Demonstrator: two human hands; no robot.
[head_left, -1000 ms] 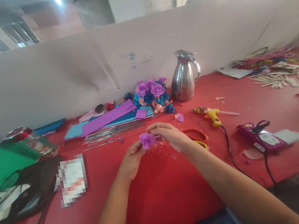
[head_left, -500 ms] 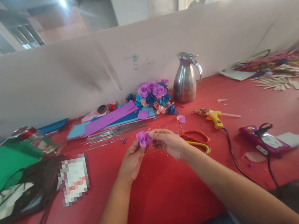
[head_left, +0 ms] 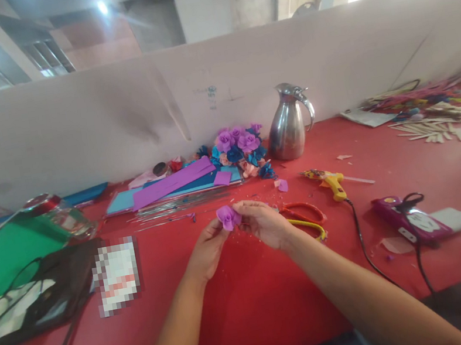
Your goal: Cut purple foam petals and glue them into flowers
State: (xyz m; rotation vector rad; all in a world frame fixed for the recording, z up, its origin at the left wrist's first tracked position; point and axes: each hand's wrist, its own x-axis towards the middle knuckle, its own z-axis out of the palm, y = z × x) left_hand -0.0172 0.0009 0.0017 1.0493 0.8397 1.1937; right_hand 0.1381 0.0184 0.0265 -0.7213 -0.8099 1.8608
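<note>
Grips (head_left: 228, 229) pinching purple flower (head_left: 228, 218), L + R hands close, forearms angled in.

We see open red tabletop (head_left: 254, 305) nearest the person, in front of the shiny steel jug (head_left: 287, 127). Way to jug from front right: partly blocked by yellow glue gun with black cord (head_left: 334, 183). Front left of jug: red-and-yellow-handled scissors (head_left: 305, 216). Left side of jug: bunch of purple, blue and pink paper flowers (head_left: 239, 150), no passage. Behind jug: pale upright wall panel (head_left: 113, 116).
</note>
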